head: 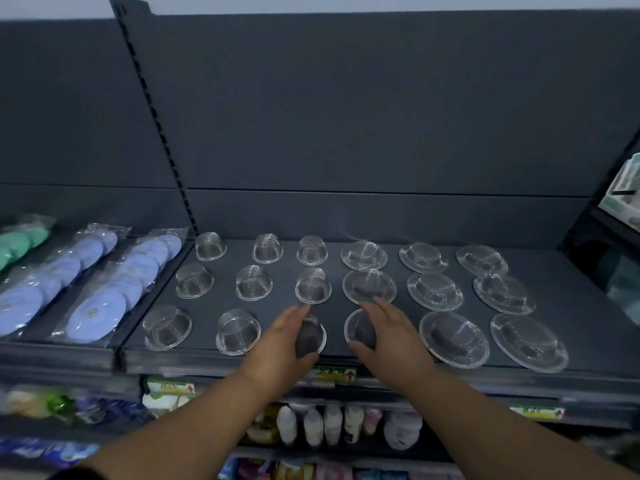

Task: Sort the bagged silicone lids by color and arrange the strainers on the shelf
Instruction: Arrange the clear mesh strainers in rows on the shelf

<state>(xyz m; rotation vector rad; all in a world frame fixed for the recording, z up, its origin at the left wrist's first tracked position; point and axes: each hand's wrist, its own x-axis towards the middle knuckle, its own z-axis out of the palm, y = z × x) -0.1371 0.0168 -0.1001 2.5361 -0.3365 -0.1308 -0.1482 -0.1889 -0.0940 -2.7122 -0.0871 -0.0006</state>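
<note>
One green lid bag [20, 242]: far left on the neighbouring shelf section, partly cut off by the frame edge, set apart from the blues
Two blue lid bags [52, 282]: side by side just right of the green, each a row of overlapping lids running front to back; colour sorting looks done as far as can be seen
Shelf [571, 271]: dark and flat, carrying eighteen strainers in three rows of six
Small deep strainers [254, 282]: left three columns, domes up, evenly spaced and apart from one another
Left hand [284, 336]: fingers and thumb curled round the front small strainer [311, 337], third column, front row, near the shelf's front edge
Right hand [388, 330]: cupped round the front wide strainer [360, 332], fourth column, fingers over its far side, thumb at the near side
Wide-rim strainers [434, 292]: right three columns, domes up, rims close together
Done, by judgement: both strainer kinds grouped, every grid place filled
Left, by judgement: only squaring the two pieces in hand; whether either is lifted clear of the shelf cannot be told through the blur
</note>
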